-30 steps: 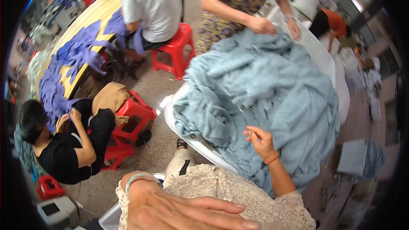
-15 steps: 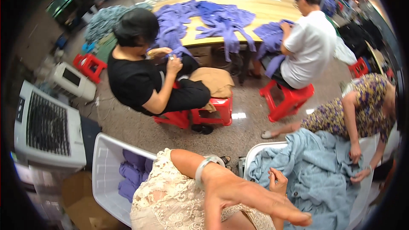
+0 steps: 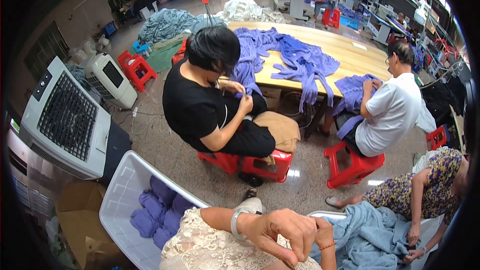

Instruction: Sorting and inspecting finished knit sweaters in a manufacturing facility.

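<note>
My left hand (image 3: 287, 232), with a pale bangle at the wrist, is closed, its fingers curled down and the thumb pressed near them. Close against it on the right is my right hand (image 3: 324, 233), wearing a thin reddish bracelet; its fingers bend inward and are partly covered by the left hand. Whatever lies between the fingers is hidden or too fine to make out. Under my hands is my cream lace clothing (image 3: 200, 247). The nearest fabric is a heap of blue-grey knitwear (image 3: 367, 230) to the right, apart from the left hand.
A white bin (image 3: 117, 205) at left holds rolled purple garments (image 3: 160, 205). Beyond, two people on red stools (image 3: 352, 165) handle purple knits (image 3: 305, 65) at a wooden table (image 3: 360, 35). A person in a flowered dress (image 3: 400, 185) handles the blue-grey heap. Air coolers (image 3: 70, 115) stand left.
My left hand has gone from outstretched fingers to a curled grip and drawn in beside my right hand. The view has shifted, showing more of the room behind the table.
</note>
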Available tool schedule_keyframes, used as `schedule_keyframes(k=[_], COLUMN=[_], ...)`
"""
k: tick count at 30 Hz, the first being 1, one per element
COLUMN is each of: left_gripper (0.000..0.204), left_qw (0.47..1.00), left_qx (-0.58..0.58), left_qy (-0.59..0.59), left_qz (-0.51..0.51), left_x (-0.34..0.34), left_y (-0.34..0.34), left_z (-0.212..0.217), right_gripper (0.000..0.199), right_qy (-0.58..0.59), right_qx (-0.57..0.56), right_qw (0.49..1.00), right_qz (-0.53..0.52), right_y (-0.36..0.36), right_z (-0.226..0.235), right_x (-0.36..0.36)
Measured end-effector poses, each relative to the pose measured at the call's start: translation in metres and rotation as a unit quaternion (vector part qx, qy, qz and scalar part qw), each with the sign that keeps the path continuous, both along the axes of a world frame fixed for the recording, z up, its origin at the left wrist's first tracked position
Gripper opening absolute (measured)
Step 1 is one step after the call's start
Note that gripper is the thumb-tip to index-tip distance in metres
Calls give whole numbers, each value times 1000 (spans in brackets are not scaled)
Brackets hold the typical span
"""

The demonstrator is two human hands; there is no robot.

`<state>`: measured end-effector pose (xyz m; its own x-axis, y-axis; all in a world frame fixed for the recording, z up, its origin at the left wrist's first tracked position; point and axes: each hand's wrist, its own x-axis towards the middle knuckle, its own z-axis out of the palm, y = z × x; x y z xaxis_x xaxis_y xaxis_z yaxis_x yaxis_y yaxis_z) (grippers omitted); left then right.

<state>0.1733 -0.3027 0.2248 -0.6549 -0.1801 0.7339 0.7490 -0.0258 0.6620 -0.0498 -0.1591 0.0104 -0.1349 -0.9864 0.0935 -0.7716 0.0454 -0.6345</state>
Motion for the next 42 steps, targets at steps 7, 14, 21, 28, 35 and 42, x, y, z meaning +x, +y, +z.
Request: schedule_keyframes(k=[7,14,21,28,35,42], left_gripper=[26,21,12,12,10,15], left_qw=[999,996,965,924,904,915], left_qx=[26,31,113,136,162,96], left_qy=[29,-15,-157,-150,-134,-149], left_qz=[31,80,177,324,373,363], left_x=[16,64,122,152,179,236], left_y=[-66,-150,-172,-148,-140,-180], left_z=[-9,-14,-44,-47,-54,-61], right_gripper=[18,42,31,29,27,28], right_qy=[48,70,122,201,179,173], right_qx=[99,134,275,246,222,271], right_qw=[994,979,925,886,872,859], right_qz=[27,134,230,338,397,399], right_y=[-67,-153,-248,-295,-317,-327], right_z=[-7,-25,-42,-47,-70,-123], right_x=[14,52,80,83,101,128])
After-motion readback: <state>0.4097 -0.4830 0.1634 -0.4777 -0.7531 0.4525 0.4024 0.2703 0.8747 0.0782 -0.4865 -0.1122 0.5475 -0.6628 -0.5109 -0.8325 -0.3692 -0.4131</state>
